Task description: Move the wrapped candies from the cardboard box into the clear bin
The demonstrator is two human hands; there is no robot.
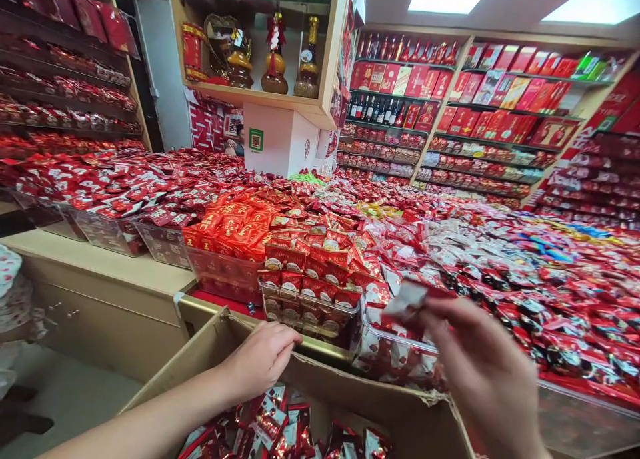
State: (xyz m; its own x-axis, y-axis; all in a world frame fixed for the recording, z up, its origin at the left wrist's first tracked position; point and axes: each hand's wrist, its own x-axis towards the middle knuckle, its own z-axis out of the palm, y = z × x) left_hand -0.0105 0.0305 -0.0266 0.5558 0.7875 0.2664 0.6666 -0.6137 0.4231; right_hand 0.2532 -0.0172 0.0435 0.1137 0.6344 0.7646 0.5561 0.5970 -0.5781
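My right hand (480, 359), slightly blurred, pinches a small silver-and-red candy packet (407, 300) over a clear plastic bin (397, 342) of red-and-white packets. My left hand (265, 352) is closed over the far rim of an open cardboard box (370, 406), fingers curled over the edge. Inside that box lie several loose red-and-white candy packets (273, 419). Just beyond my left hand, another clear bin (305, 309) holds upright red packets with gold-toned print. Bright red-orange packets (235, 226) fill the bin to its left.
Heaped packets (500, 266) cover the wide display. A white pillar (267, 139) carries a cabinet with ornate bottles (274, 59). Shelves of boxes and bottles (400, 79) line the back wall. At the left edge, part of a person in patterned clothing (15, 306) shows beside the counter (100, 266).
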